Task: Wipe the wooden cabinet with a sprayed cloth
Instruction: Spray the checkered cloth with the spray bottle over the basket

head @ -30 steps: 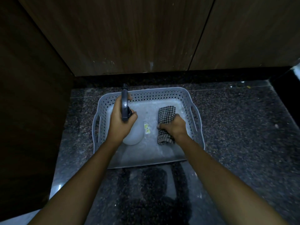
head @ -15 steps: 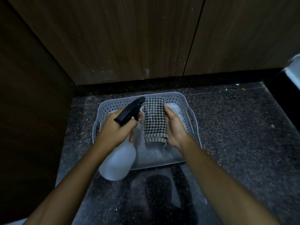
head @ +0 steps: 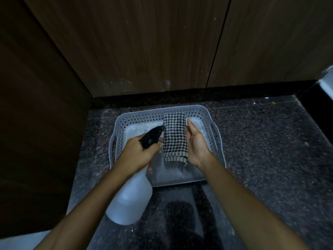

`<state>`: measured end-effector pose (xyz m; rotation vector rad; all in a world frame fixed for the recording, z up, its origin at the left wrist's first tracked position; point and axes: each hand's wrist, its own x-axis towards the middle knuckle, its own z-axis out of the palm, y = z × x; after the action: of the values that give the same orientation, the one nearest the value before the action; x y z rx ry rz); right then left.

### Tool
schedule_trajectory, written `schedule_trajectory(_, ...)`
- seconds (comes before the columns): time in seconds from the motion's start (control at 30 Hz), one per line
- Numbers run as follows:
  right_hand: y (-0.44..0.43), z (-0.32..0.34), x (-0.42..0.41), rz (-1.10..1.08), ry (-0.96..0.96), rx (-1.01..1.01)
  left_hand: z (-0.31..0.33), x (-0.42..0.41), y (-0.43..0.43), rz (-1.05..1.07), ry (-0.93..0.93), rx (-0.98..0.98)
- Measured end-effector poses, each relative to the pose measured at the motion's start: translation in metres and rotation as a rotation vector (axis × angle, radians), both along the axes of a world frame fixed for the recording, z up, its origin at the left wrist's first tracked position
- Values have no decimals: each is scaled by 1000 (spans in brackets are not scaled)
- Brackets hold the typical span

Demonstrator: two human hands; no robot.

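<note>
My left hand [head: 138, 152] grips a white spray bottle [head: 130, 202] by its black trigger head [head: 151, 137], whose nozzle points right at the cloth. My right hand [head: 197, 145] holds a folded black-and-white checked cloth [head: 174, 138] upright, flat against its palm. Both are held over a grey perforated plastic basket [head: 214, 134] on the dark granite floor. The wooden cabinet [head: 144, 47] rises behind the basket, with a vertical door seam right of centre.
A dark wooden panel [head: 36, 123] walls off the left side. A black plinth [head: 180, 98] runs under the cabinet doors. Speckled granite floor [head: 270, 150] spreads to the right, and a pale object [head: 328, 82] shows at the right edge.
Both hands lifted the bottle and the cloth out of the basket. The bottle is now tilted with its nozzle close to the cloth, held upright in the right palm.
</note>
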<state>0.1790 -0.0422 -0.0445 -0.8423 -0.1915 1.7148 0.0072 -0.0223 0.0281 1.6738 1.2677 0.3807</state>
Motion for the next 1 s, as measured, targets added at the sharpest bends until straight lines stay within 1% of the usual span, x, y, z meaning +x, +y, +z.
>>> schedule_trajectory(0.13,-1,2,-2,14,-29,-6,-2,1,-3,20,57,-6)
schedule_trajectory(0.33,-3,1,-5,38,-50,-21,4,2,-5,125,-25,-3)
schedule_trajectory(0.5,-5,2,-7,50,-62,-29,6,6,-5,98,9,-9)
schedule_trajectory(0.67,-4,1,-9,39,-57,-35,5,5,-5,107,-25,-32)
schedule_trajectory(0.8,-3,1,-10,34,-70,-35,5,8,-5,70,23,-56)
schedule_trajectory(1.0,-3,4,-11,42,-80,-42,11,10,-8,95,-41,-109)
